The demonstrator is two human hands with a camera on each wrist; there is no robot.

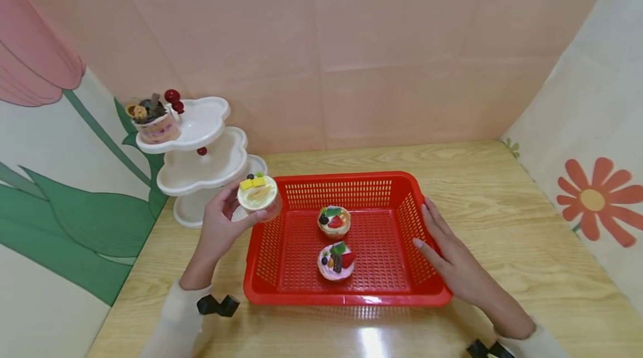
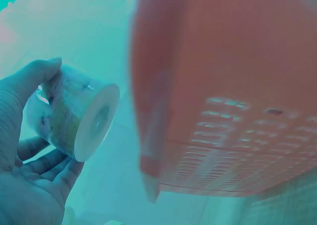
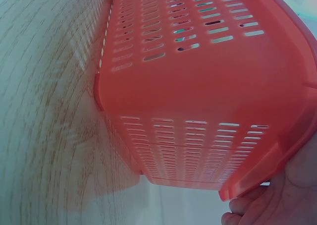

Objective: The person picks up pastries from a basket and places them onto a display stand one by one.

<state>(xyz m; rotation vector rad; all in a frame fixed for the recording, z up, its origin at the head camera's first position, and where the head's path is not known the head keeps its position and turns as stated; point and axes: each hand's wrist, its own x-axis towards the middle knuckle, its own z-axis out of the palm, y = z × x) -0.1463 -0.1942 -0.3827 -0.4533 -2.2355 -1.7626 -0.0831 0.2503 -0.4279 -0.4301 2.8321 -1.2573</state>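
My left hand (image 1: 223,221) holds a small round cup cake (image 1: 258,193) between thumb and fingers, above the basket's left rim. Yellow cubes and pale cream top it; the left wrist view shows the patterned side and flat base of this cup cake (image 2: 74,113). My right hand (image 1: 459,266) grips the right rim of a red plastic basket (image 1: 346,297), thumb over the edge and fingers outside. In the basket lie two fruit-topped tarts, one with cream and strawberry (image 1: 334,223), the other with pink cream (image 1: 335,262).
A white three-tier stand (image 1: 206,123) with scalloped trays rises at the back left. On its top tier sits a chocolate-topped cup cake (image 1: 158,126), beside red balls on the stand's post. A pink wall hanging (image 1: 377,67) backs the wooden table (image 1: 482,190).
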